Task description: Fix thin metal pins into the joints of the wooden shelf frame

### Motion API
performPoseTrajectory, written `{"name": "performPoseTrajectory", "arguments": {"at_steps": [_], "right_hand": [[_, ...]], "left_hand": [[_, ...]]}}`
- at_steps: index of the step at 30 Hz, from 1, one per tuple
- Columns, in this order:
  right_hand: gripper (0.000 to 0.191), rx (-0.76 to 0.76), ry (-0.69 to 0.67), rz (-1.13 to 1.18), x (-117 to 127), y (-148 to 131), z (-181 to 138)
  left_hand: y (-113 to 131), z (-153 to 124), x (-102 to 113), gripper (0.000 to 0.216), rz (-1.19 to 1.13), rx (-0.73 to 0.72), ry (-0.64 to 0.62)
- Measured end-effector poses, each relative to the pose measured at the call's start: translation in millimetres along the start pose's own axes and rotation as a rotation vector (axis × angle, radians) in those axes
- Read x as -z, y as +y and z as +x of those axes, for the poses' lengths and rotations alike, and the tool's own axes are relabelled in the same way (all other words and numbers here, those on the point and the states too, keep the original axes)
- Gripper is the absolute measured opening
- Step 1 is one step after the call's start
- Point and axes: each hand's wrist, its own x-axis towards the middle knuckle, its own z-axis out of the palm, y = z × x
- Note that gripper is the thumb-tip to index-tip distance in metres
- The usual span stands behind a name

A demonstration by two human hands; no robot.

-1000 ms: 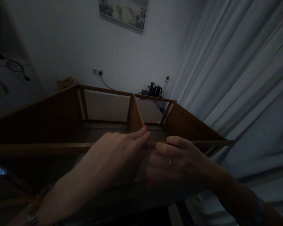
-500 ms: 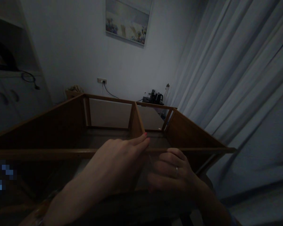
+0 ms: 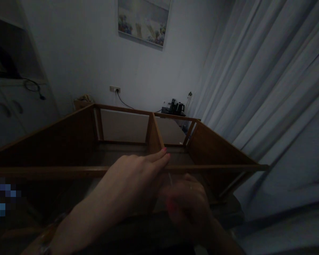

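A brown wooden cabinet frame (image 3: 77, 172) with a middle divider (image 3: 156, 132) lies before me. My left hand (image 3: 134, 177) reaches over the front rail where the divider meets it, its fingers laid together along the joint and gripping the wood. Just right of it and below the rail, my right hand (image 3: 187, 200) is curled and smeared by motion. A thin, pale metal-looking rod (image 3: 170, 179) runs from its fingers up towards the rail at the joint. The rest of the rod is hidden in the hand, and its upper tip is hard to make out.
Long pale curtains (image 3: 271, 88) hang close on the right. A white cupboard (image 3: 13, 109) with a dangling cable stands at left. Behind the frame, a black kettle (image 3: 179, 107) stands by the wall, near a socket (image 3: 115, 89) with a plugged-in cord.
My right hand has dropped a little and turned at the wrist, away from the rail, still curled. My left hand keeps its place on the joint. The view has shifted slightly.
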Motion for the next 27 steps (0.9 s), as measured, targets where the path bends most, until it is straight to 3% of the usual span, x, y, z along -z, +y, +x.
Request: {"name": "performPoseTrajectory", "arguments": {"at_steps": [4, 10, 13, 17, 22, 27], "right_hand": [[0.020, -0.014, 0.126, -0.010, -8.0, -5.2, -3.8], [0.020, 0.100, 0.228, -0.328, -4.2, -5.1, -8.2], [0.013, 0.142, 0.215, -0.260, -1.8, -4.7, -11.6], [0.026, 0.217, 0.172, -0.233, -1.0, -5.0, -10.5], [0.015, 0.083, 0.193, -0.057, 0.4, -5.3, -7.7], [0.008, 0.117, 0.215, -0.087, 6.4, 1.7, -17.4]], "left_hand": [[0.1, 0.0, -0.4, 0.044, 0.007, -0.003, 0.017], [4.0, 1.9, 4.5, 0.044, 0.008, -0.004, 0.034], [5.1, 2.8, 7.2, 0.047, 0.003, -0.012, 0.025], [5.3, 3.3, 9.8, 0.043, -0.003, -0.006, -0.015], [3.1, 1.2, 4.9, 0.048, -0.002, -0.009, 0.008], [2.8, 1.8, 1.8, 0.045, 0.031, -0.011, 0.030]]}}
